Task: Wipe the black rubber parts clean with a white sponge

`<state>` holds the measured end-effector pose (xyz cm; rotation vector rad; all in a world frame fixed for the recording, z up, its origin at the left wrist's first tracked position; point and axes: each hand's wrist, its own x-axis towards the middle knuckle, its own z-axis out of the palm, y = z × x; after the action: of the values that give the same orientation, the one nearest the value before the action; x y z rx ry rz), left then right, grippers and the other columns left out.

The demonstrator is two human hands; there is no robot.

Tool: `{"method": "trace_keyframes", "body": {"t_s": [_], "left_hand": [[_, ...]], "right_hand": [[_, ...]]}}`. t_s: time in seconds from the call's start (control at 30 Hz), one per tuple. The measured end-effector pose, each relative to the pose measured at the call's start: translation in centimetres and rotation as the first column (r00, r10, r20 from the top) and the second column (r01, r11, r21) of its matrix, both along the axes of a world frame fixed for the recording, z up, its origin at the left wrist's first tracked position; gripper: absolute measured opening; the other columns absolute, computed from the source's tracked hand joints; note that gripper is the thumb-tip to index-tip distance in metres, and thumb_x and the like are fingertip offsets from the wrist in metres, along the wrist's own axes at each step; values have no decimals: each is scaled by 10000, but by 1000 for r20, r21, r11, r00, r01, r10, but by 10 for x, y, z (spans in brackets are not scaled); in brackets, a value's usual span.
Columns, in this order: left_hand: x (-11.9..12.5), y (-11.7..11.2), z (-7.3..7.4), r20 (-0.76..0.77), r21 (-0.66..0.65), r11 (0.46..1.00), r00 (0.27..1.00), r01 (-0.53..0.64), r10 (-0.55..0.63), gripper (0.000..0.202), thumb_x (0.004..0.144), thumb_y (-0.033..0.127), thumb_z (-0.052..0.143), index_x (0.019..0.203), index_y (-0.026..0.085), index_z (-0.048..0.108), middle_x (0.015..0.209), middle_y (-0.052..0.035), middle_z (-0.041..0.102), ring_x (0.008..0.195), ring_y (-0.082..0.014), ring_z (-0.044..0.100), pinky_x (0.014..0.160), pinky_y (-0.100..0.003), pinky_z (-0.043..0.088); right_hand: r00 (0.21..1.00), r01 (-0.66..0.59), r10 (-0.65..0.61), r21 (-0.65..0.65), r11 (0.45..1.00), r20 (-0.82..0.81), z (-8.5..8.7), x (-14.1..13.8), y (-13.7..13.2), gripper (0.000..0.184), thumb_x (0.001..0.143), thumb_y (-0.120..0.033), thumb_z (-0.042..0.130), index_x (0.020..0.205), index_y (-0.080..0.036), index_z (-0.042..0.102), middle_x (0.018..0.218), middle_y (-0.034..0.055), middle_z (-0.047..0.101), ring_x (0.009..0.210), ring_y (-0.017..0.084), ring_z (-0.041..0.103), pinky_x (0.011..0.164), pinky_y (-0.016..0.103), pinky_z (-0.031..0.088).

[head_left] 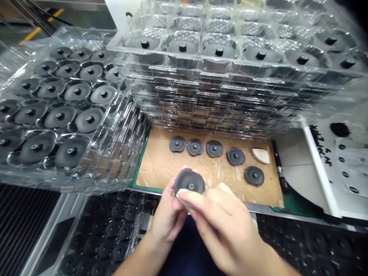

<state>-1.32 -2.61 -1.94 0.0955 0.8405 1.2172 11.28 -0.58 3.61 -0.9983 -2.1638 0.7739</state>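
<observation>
Above the cardboard's front edge, my left hand [168, 214] is closed around the edge of a dark grey, round plastic disc with a short central stub [186, 179]. My right hand [227, 222] is closed in a pinch, its index fingertip against the disc's lower left edge. Something pale shows under that finger, too small to make out. Several similar discs lie on the cardboard sheet [161, 165] beyond my hands, among them a disc [214, 148] in the row and a disc [254, 175] to the right. A pale wedge-shaped piece [260, 155] lies behind that right disc.
Stacked clear plastic trays [198, 63] holding discs rise behind the cardboard. Another tray stack [94, 151] stands at left. A lower tray of discs [109, 230] is at front left, more dark discs [319, 241] at front right. A white board with handwriting [324, 172] borders the right.
</observation>
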Motion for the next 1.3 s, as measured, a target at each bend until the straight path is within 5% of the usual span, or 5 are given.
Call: {"method": "trace_keyframes", "body": {"t_s": [0.6, 0.73, 0.87, 1.03, 1.3], "left_hand": [[13, 4, 12, 3, 238, 962, 991, 132, -137, 523, 519, 331, 845, 1020, 274, 708, 1019, 20, 722, 955, -134, 635, 860, -173, 464], [11, 7, 17, 63, 177, 971, 983, 161, -175, 523, 534, 371, 831, 1029, 272, 695, 1027, 6, 712, 928, -181, 658, 834, -248, 502], [9, 8, 10, 171, 20, 986, 971, 168, -169, 581, 512, 408, 823, 1054, 258, 674, 1041, -10, 700, 953, -238, 667, 840, -327, 530], [10, 10, -5, 222, -93, 986, 968, 140, -117, 582, 577, 415, 786, 1126, 286, 639, 1038, -9, 716, 1031, -255, 651, 897, -337, 512], [13, 16, -9, 200, -158, 980, 976, 122, -89, 672, 570, 391, 802, 1195, 259, 592, 1100, -42, 702, 1010, -229, 657, 857, -292, 523]], "right_hand": [[977, 189, -200, 136, 973, 73, -19, 35, 21, 299, 897, -88, 401, 1037, -167, 654, 845, 60, 679, 739, 182, 553, 674, 331, 371], [957, 119, -167, -207, 971, -236, -44, 48, 35, 270, 922, -158, 427, 1068, -236, 640, 997, 23, 682, 880, 155, 612, 749, 281, 475], [884, 418, -467, -402, 815, -28, -89, 73, 23, 262, 925, -335, 449, 1058, -236, 652, 1048, 40, 684, 904, 181, 642, 741, 280, 520], [873, 484, -467, -360, 798, 139, -142, 78, -8, 315, 910, -338, 442, 1093, -184, 646, 966, 92, 660, 768, 189, 639, 700, 345, 534], [821, 562, -531, -133, 816, 212, -167, 65, -23, 389, 836, -382, 594, 1150, -154, 581, 1181, 166, 534, 1125, 316, 465, 920, 536, 384]]}}
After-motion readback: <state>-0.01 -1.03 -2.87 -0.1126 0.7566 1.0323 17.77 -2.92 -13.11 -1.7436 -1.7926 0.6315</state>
